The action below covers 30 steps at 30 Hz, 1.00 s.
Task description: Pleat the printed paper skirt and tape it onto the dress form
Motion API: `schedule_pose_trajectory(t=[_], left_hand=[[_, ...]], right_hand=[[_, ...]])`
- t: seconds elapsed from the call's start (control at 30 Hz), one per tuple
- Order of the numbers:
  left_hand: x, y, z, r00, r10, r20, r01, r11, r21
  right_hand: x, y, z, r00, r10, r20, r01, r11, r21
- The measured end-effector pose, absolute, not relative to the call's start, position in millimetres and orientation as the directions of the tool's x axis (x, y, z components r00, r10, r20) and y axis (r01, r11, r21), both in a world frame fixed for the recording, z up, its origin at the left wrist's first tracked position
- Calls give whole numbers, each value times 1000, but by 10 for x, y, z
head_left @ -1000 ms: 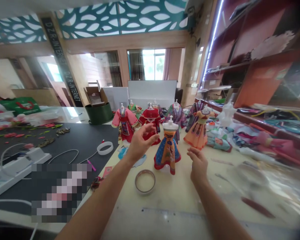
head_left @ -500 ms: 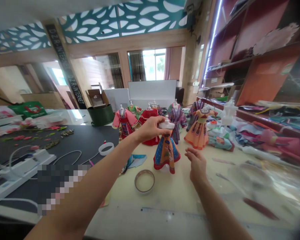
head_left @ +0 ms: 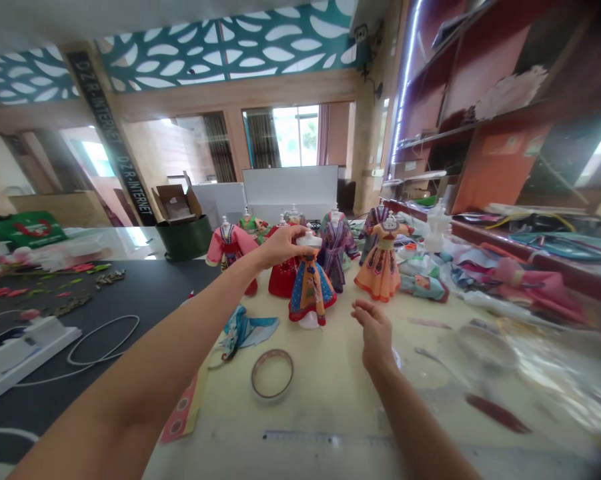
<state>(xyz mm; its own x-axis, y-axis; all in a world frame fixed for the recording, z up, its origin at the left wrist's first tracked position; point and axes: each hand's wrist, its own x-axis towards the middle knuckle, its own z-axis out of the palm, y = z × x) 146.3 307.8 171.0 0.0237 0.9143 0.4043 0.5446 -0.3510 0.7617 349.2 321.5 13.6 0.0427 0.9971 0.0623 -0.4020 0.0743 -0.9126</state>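
My left hand [head_left: 283, 245] grips a small white dress form [head_left: 309, 240] by its shoulders. The form wears a miniature dress [head_left: 312, 287] with an orange front panel, blue dotted sides and a red hem; its white base shows below. To the right, my right hand [head_left: 377, 333] hovers over the table with fingers bent and close together, apart from the dress. Whether anything small is between those fingertips I cannot make out. Just behind stand other dressed forms: a red dress [head_left: 281, 275], a purple robe [head_left: 334, 250] and an orange dress [head_left: 380, 267].
A tape roll [head_left: 273, 375] and a ruler [head_left: 325, 437] lie in front. Blue cloth [head_left: 250, 331] is at left, near a power strip [head_left: 27, 353]. On the right are a dark red tool [head_left: 497, 412], fabric pieces [head_left: 525, 283] and a bare white form [head_left: 437, 230].
My left hand has shifted the dressed form slightly away, closer to the other forms. The camera view has turned a little right. My right hand stays bent beside it.
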Motion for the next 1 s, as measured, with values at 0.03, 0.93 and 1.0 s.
schedule_pose_trajectory(t=[0.03, 0.93, 1.0], left_hand=[[1446, 3091, 1707, 27, 917, 398, 546, -347, 763], [1407, 2960, 1712, -78, 908, 412, 558, -303, 773], [1333, 2907, 1694, -110, 899, 425, 594, -283, 753]], right_hand=[[3492, 3214, 135, 42, 997, 60, -404, 72, -912], [3501, 3236, 100, 9, 998, 56, -383, 55, -922], [3506, 3246, 94, 9, 999, 48, -388, 48, -920]])
